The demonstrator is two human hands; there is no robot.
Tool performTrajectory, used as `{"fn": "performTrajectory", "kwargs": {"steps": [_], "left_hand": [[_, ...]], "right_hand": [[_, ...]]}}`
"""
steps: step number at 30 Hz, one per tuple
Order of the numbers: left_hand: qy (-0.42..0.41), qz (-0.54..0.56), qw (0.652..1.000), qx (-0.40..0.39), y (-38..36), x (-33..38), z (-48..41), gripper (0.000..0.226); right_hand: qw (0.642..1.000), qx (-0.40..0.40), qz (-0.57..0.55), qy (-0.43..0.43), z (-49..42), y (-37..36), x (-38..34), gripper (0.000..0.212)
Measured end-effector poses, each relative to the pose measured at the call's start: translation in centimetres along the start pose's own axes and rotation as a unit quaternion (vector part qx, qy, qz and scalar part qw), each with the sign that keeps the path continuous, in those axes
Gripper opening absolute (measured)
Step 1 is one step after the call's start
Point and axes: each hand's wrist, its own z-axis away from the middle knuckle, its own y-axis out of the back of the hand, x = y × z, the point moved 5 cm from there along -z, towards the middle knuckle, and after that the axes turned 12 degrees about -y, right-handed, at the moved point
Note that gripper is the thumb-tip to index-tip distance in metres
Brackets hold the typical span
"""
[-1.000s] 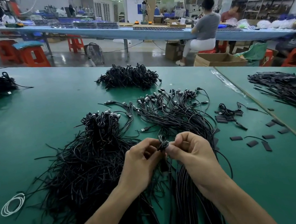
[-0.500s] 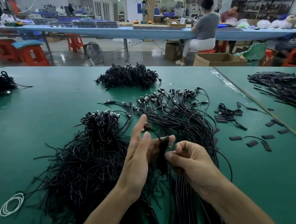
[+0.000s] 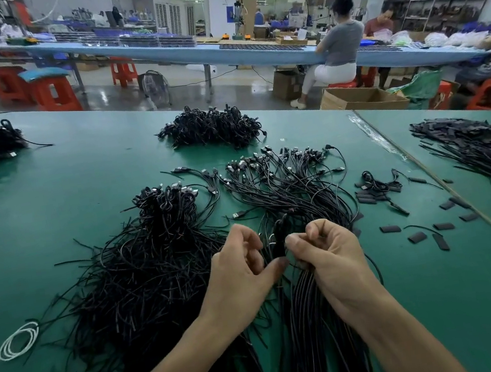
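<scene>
While your right hand (image 3: 329,256) curls its fingers in over the far end of the straight cable bundle (image 3: 309,330), its thumb and forefinger pinch a cable end (image 3: 278,233). That end stands nearly upright just above the bundle, between your two hands. It projects past the right thumb tip, dark, matte and slightly thicker than the bare leads below it. Your left hand (image 3: 239,280) sits just left of the bundle's far end with its fingers curled and its thumb stretched across to the foot of the cable end. Whether that hand pinches a lead or only touches one cannot be told from this view. The bundle itself is a sheaf of thin, smooth, black round leads lying parallel and running back under your wrists. Touching the bundle's left side is a tangled pile (image 3: 144,285) of loose black leads with cut ends sticking out at all angles. Directly beyond the bundle the plug-tipped cables (image 3: 284,176) fan out, each ending in a small metal connector. Right of the bundle, apart from it, lie flat tabs (image 3: 390,229), short, black and rectangular, scattered singly. Well left of the bundle rests a white wire coil (image 3: 18,342), a thin round loop. Well beyond the bundle sits a coiled heap (image 3: 212,128) of bunched black cables. Under the bundle is the green table (image 3: 448,298), smooth and faintly glossy.
</scene>
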Motion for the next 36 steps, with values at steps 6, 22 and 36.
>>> {"fn": "performTrajectory", "kwargs": {"steps": [6, 22, 36], "left_hand": [[0.059, 0.103, 0.992, 0.037, 0.6, -0.7, -0.9, 0.024], [-0.014, 0.194, 0.98, -0.034, 0.1, 0.9, -0.3, 0.04], [0.198, 0.273, 0.937, -0.09, -1.2, -0.8, 0.9, 0.03]], "right_hand": [[0.998, -0.057, -0.005, -0.007, 0.8, -1.6, 0.8, 0.033], [0.996, 0.001, -0.058, -0.074, 0.0, -0.6, 2.0, 0.037], [0.969, 0.089, 0.193, 0.123, 0.5, -0.3, -0.2, 0.039]]}}
